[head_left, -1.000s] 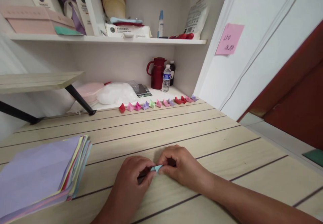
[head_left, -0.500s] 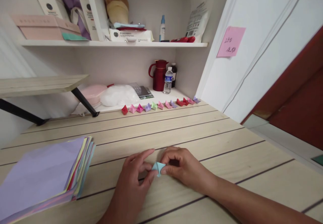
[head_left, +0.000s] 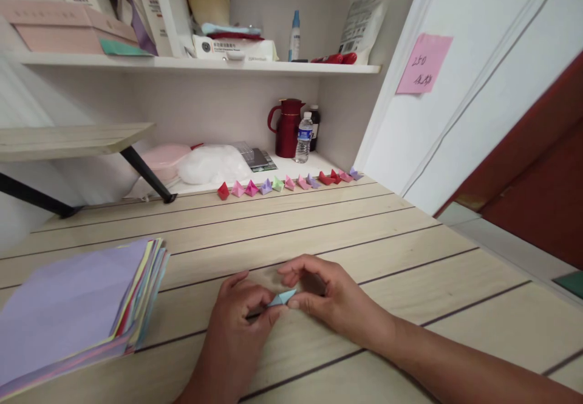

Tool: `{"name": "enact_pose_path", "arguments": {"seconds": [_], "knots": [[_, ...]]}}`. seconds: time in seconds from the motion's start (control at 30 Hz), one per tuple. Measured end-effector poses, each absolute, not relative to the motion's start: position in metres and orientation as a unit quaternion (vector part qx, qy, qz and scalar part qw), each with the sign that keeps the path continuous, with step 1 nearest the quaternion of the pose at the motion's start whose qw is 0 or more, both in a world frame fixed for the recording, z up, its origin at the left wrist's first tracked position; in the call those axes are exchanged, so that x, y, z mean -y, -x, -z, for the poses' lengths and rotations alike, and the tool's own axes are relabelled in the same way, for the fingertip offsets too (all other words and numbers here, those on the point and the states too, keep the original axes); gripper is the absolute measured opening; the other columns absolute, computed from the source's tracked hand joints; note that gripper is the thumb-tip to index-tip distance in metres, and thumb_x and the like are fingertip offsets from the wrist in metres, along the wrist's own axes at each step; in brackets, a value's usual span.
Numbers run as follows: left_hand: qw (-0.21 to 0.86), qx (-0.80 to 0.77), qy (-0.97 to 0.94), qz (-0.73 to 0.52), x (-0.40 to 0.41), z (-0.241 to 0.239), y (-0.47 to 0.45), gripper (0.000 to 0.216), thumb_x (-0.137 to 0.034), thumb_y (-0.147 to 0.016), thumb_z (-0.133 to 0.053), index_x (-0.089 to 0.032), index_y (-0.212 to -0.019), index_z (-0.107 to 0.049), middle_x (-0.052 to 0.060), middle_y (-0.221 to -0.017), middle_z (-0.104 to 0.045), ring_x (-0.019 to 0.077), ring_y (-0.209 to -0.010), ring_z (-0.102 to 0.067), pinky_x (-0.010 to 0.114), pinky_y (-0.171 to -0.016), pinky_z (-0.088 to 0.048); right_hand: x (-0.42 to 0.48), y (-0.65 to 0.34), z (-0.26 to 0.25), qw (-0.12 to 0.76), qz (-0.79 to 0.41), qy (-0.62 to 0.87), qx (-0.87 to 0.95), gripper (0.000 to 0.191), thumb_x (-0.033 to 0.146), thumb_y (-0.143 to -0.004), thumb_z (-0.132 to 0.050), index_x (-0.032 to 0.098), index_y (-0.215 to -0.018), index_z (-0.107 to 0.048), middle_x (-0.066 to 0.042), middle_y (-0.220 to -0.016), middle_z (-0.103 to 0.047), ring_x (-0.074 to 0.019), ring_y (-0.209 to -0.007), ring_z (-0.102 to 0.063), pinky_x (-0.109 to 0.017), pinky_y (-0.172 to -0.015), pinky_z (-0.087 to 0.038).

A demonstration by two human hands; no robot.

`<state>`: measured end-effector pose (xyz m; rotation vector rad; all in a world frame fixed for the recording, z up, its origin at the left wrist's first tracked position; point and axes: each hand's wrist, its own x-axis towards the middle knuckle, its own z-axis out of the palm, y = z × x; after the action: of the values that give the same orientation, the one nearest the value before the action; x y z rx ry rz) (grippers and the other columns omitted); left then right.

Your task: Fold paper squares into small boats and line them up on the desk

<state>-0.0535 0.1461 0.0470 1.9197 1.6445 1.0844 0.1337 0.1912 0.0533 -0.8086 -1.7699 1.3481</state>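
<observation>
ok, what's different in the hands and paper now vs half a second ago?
Left hand: raised index finger has come down; grip now closes on the light-blue paper. Right hand: pinch opened, index finger lifted off, thumb at the paper's right end. The paper has tipped from a diamond view to a narrow, slanted one. Unchanged: row of folded paper pieces, paper stack.

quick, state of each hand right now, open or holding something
Left hand: closed, pinching the light-blue folded paper.
Right hand: open, thumb at the paper's right tip.

Left fingers point(head_left: 259, 296) pinched, right fingers point(head_left: 304, 263) apart
</observation>
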Motion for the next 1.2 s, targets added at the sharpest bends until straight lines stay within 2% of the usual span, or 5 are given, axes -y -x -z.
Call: {"name": "enact_pose_path", "arguments": {"seconds": [0.13,0.47,0.8,1.0,1.2], "knots": [[0.181,-0.567,-0.702,-0.392,-0.149,-0.043,0.055,0.022,-0.028,-0.070,-0.072,-0.025,-0.053,-0.059,-0.009,-0.053,-0.057,0.0127,-0.058,-0.058,0.052,-0.104,-0.041,-0.188,-0.136,-0.054,0.346,-0.508,0.315,0.723,0.024,0.021,-0.085,-0.069,0.023,-0.110,-0.069,-0.005,-0.100,-0.068,-0.0185,-0.093,-0.065,-0.030,-0.081,-0.051],[0.212,-0.622,-0.664,-0.357,-0.153,-0.042,0.052,0.008,-0.021,-0.072,-0.073,-0.027,-0.068,-0.070,-0.005,-0.069,-0.072,0.0196,-0.075,-0.066,0.055,-0.104,-0.038,-0.188,-0.136,-0.054,0.345,-0.448,0.345,0.749,0.034,0.025,-0.081,-0.076,0.026,-0.114,-0.066,-0.005,-0.104,-0.065,-0.0206,-0.098,-0.061,-0.031,-0.084,-0.049],[0.187,-0.611,-0.666,-0.384,-0.151,-0.033,0.057,0.047,-0.016,-0.060,-0.078,-0.030,-0.104,-0.068,0.002,-0.111,-0.069,0.0273,-0.108,-0.062,0.051,-0.098,-0.043,-0.197,-0.133,-0.048,0.365,-0.455,0.356,0.730,0.039,0.013,-0.079,-0.071,0.028,-0.114,-0.066,-0.004,-0.108,-0.059,-0.0189,-0.098,-0.059,-0.034,-0.089,-0.050],[0.228,-0.603,-0.664,-0.379,-0.152,-0.038,0.072,0.012,-0.034,-0.079,-0.062,-0.025,-0.075,-0.068,0.003,-0.088,-0.064,0.0213,-0.085,-0.063,0.038,-0.077,-0.051,-0.200,-0.144,-0.056,0.297,-0.398,0.410,0.765,0.060,0.011,-0.061,-0.086,0.026,-0.114,-0.061,-0.002,-0.108,-0.059,-0.0188,-0.093,-0.057,-0.031,-0.078,-0.048],[0.221,-0.607,-0.693,-0.321,-0.151,-0.041,0.062,0.021,-0.037,-0.082,-0.058,-0.030,-0.084,-0.078,0.005,-0.086,-0.066,0.0243,-0.084,-0.063,0.043,-0.079,-0.049,-0.204,-0.146,-0.057,0.251,-0.300,0.439,0.809,0.024,0.006,-0.067,-0.078,0.022,-0.081,-0.066,0.001,-0.079,-0.060,-0.0161,-0.074,-0.055,-0.028,-0.067,-0.040]]}}
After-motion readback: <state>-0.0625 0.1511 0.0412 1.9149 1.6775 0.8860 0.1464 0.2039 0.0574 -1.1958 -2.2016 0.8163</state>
